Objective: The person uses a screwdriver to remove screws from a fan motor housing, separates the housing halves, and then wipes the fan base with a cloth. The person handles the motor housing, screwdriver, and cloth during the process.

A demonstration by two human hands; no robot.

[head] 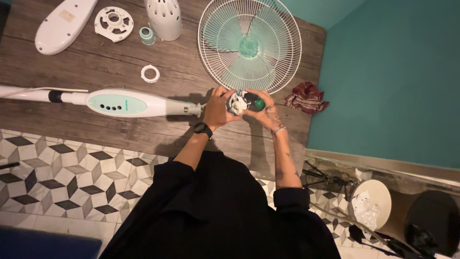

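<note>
Both hands meet over the dark wood-grain plank surface [96, 62], holding a small round fan motor unit of silver metal with a green part [243, 102] between them. The left hand [218, 108] wraps its fingers [229, 94] around the motor's left side, closed on it; the right hand [266, 109] closes on the right side, where the green part shows. The motor sits directly between the two palms, equally near to each, with its round face turned up toward the camera. Its long axis cannot be told, since the fingers hide much of the body.

The motor is just at the end of the white fan pole with a pale green control panel [120, 103], which lies lengthwise across the surface to the left. Just beyond the hands lies the round white wire fan grille with pale green blades [249, 43]. A red crumpled cloth [306, 97] lies to the right. Farther off lie a small white plastic ring [150, 73] and a white rounded motor housing with vent holes [164, 18].
</note>
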